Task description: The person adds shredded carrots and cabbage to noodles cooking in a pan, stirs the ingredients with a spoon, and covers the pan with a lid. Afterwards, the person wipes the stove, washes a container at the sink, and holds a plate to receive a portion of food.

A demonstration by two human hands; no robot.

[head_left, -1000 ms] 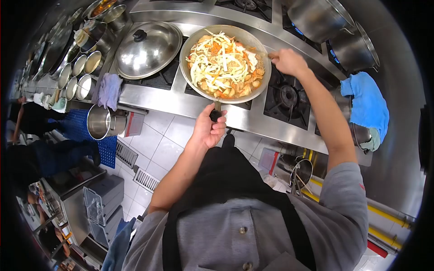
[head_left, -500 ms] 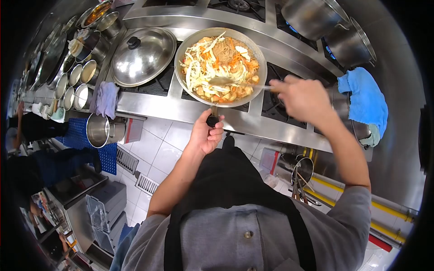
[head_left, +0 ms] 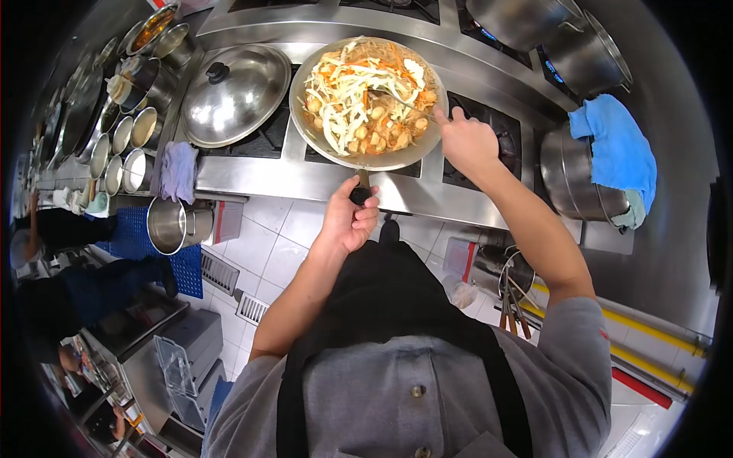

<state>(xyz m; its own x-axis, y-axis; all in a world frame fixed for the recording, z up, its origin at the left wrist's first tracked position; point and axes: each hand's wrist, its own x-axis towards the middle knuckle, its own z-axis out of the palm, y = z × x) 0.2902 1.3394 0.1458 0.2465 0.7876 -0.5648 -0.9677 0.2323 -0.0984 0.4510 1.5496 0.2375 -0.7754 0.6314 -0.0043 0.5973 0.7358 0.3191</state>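
A wide pan sits on the stove, filled with noodles, pale strips, carrot shreds and chunks of food. My left hand is wrapped round the black-ended pan handle at the near side. At the pan's right edge my right hand grips a long utensil, its metal shaft reaching over the food. The utensil's far end is buried among the pale strips. Left of the pan lies a domed metal lid with a black knob.
Large pots stand over blue flames at the back right. A blue cloth hangs over another pot at right. Small metal containers and a purple cloth are at left. Co-workers stand at far left.
The utensil has come into the pan and moved through the food, shifting the strips. My right hand has moved left, close to the pan's edge. My left hand stays on the handle.
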